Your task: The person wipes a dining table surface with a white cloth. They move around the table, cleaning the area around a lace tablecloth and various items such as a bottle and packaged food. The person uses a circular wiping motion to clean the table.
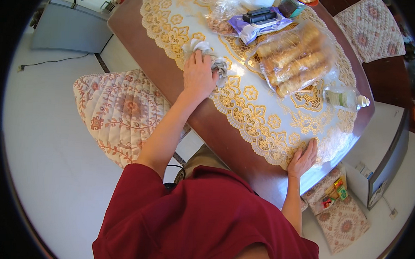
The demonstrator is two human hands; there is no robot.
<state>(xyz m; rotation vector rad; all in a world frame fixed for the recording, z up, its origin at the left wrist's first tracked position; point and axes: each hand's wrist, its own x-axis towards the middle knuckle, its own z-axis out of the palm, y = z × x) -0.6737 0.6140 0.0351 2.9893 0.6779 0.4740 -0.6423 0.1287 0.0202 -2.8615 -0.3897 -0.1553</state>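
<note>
A crumpled pale grey cloth [219, 65] is under the fingers of my left hand [198, 76], near the left side of the table. It lies on a white lace-edged tablecloth [208, 105] with gold flower patterns. My right hand [303, 159] rests flat on the tablecloth's near right border, fingers stretched out and nothing held. Between and beyond the hands, a clear plastic bag of fried dough sticks [295, 57] lies on the tablecloth. A clear bottle with a white cap [342, 98] lies on its side to the right of the bag.
A purple wipes pack [242, 27] carries a black object [259, 15]. Around it are a plastic bag with brown food [220, 23] and a jar [291, 6]. Quilted chair covers [126, 109] flank the brown table [234, 144]. Snack packets [336, 193] lie on another chair.
</note>
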